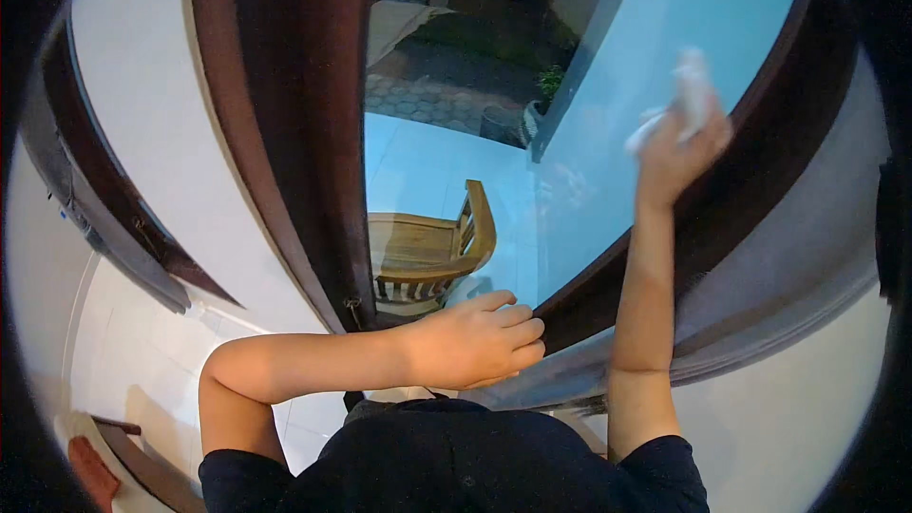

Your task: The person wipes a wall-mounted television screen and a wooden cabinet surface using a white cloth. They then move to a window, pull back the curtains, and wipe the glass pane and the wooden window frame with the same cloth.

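Observation:
My right hand (687, 142) is raised against a window's glass pane (591, 192), near the right side of its dark wooden frame (755, 135). A crumpled white cloth or tissue (691, 89) is in its grip, blurred, with one end sticking out above the fingers and another to the left. My left hand (484, 342) is held level in front of my chest, near the lower part of the frame. Its fingers are curled; whether they touch or hold anything is hidden.
Behind the glass are a wooden chair (484, 228), a potted plant (550, 82) and paving (420, 96). A grey curtain (769, 299) hangs at the right, another curtain (107, 242) at the left. Part of a seat with a reddish pad (92, 467) shows at the lower left.

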`<action>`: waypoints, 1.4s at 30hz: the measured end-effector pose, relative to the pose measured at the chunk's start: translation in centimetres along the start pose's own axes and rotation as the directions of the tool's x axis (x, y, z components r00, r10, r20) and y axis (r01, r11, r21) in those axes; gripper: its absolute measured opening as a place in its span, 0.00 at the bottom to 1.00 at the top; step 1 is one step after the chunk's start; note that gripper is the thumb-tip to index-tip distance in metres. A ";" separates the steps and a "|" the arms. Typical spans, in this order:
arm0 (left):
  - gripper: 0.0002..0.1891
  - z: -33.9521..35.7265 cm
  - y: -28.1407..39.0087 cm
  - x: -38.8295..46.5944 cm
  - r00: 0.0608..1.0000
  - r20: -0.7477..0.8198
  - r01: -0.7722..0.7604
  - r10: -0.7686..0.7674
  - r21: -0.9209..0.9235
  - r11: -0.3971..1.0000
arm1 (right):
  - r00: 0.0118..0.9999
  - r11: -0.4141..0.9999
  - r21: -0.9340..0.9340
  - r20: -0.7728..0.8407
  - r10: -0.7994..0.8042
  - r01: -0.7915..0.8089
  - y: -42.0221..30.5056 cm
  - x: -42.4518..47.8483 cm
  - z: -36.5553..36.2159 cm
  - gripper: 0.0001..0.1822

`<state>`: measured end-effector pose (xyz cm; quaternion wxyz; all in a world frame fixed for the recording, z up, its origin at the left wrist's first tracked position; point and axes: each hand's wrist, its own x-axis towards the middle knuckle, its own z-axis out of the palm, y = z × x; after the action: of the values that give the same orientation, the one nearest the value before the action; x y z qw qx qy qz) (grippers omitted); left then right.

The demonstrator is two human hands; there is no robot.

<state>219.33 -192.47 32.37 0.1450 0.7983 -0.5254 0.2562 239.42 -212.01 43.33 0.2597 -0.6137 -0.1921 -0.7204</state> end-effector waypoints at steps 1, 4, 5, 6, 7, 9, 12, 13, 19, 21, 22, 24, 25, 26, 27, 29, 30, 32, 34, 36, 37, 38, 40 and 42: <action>0.10 0.0 0.1 0.0 1.000 0.011 0.004 -0.005 0.006 1.000 | 1.000 1.000 0.019 -0.005 0.000 0.000 -0.9 0.8 0.5 0.20; 0.09 0.3 0.2 0.0 1.000 0.017 0.026 -0.027 0.025 0.999 | 0.992 0.994 0.059 0.083 -0.098 0.094 -5.5 -1.9 3.1 0.23; 0.09 0.3 0.3 0.0 0.999 0.006 0.045 -0.045 0.021 0.999 | 0.964 0.982 0.070 0.185 -0.188 0.178 -6.6 -6.6 3.8 0.25; 0.09 0.2 0.4 0.3 0.999 -0.003 0.040 -0.040 0.007 0.999 | 0.941 0.963 0.141 0.218 -0.259 0.232 -7.7 -11.3 3.4 0.26; 0.10 0.1 0.5 0.3 0.999 -0.020 0.047 -0.047 0.028 0.998 | 0.715 0.960 0.214 0.642 -0.278 0.182 -8.9 -14.8 2.1 0.21; 0.10 -0.1 0.6 0.3 0.998 -0.046 0.050 -0.048 0.064 0.997 | 0.697 0.812 0.458 0.445 -0.562 0.362 -9.4 -21.9 0.5 0.14; 0.17 -0.5 1.2 -1.5 0.989 0.035 0.145 -0.146 0.027 0.989 | 0.555 0.749 0.553 0.517 -0.652 0.365 -9.4 -22.2 -0.4 0.13; 0.17 -0.8 1.4 -1.9 0.982 0.082 0.165 -0.168 0.053 0.985 | 0.527 0.712 0.614 0.502 -0.686 0.341 -9.0 -20.9 0.0 0.13; 0.16 -2.5 1.3 -3.0 0.959 0.114 0.250 -0.260 0.096 0.963 | 0.929 0.942 0.089 0.157 -0.334 0.324 -9.2 0.4 4.9 0.23; 0.13 -2.2 1.0 -2.7 0.974 -0.033 0.225 -0.223 0.104 0.969 | 0.989 0.957 0.250 -0.051 -0.139 0.148 -10.3 3.8 6.4 0.25; 0.13 -2.2 1.1 -2.6 0.975 -0.043 0.221 -0.218 0.090 0.971 | 0.996 0.963 0.253 -0.020 -0.086 0.089 -11.3 3.5 6.5 0.25; 0.14 -2.2 1.4 -2.6 0.975 -0.065 0.216 -0.212 0.065 0.974 | 0.978 0.960 0.219 0.082 -0.194 0.172 -13.4 0.2 7.5 0.24; 0.15 -2.5 1.5 -2.9 0.972 -0.020 0.236 -0.235 0.048 0.971 | 0.953 0.955 0.169 0.141 -0.267 0.243 -15.0 -3.5 7.7 0.22; 0.16 -2.6 1.5 -3.2 0.967 0.018 0.254 -0.254 0.031 0.967 | 0.880 0.900 0.318 0.273 -0.388 0.298 -15.5 -8.1 7.8 0.27; 0.16 -2.8 1.6 -3.4 0.963 0.054 0.265 -0.265 0.013 0.964 | 0.770 0.810 0.471 0.348 -0.534 0.349 -16.0 -12.3 6.9 0.24; 0.17 -2.7 2.1 -4.4 0.961 0.004 0.274 -0.275 0.035 0.961 | 0.562 0.660 0.674 0.420 -0.713 0.333 -16.4 -18.6 3.9 0.18; 0.17 -2.8 2.2 -4.8 0.963 -0.018 0.271 -0.270 0.047 0.962 | 0.501 0.605 0.708 0.398 -0.768 0.364 -15.3 -21.0 3.4 0.18; 0.17 -3.0 2.0 -6.1 0.959 0.007 0.283 -0.283 0.041 0.958 | 0.409 0.522 0.743 0.359 -0.839 0.418 -13.8 -21.8 3.7 0.17; 0.17 -3.0 1.9 -7.2 0.953 -0.001 0.304 -0.304 0.042 0.952 | 0.353 0.473 0.753 0.334 -0.874 0.458 -14.2 -17.4 4.7 0.17; 0.16 -3.3 1.8 -8.0 0.943 -0.069 0.331 -0.327 0.079 0.940 | 0.568 0.596 0.572 0.255 -0.783 0.564 -15.4 -10.7 7.0 0.14; 0.16 -3.5 1.7 -8.2 0.941 -0.047 0.339 -0.336 0.072 0.938 | 0.661 0.691 0.306 0.212 -0.720 0.655 -15.8 -6.9 8.2 0.15; 0.16 -3.6 1.7 -8.5 0.939 -0.026 0.344 -0.343 0.062 0.937 | 0.749 0.783 0.261 0.238 -0.618 0.564 -16.1 -3.1 8.2 0.19; 0.17 -3.8 1.5 -8.6 0.946 0.004 0.323 -0.324 0.038 0.946 | 0.882 0.881 0.226 0.138 -0.451 0.415 -16.0 2.8 8.3 0.25; 0.16 -4.2 1.0 -8.2 0.956 0.010 0.294 -0.294 0.024 0.956 | 0.910 0.912 0.235 0.171 -0.379 0.336 -16.5 2.0 8.5 0.27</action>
<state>214.70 -184.48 31.23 0.1690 0.8708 -0.3989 0.2323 235.85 -194.17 47.45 0.1613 -0.6119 -0.3998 -0.6631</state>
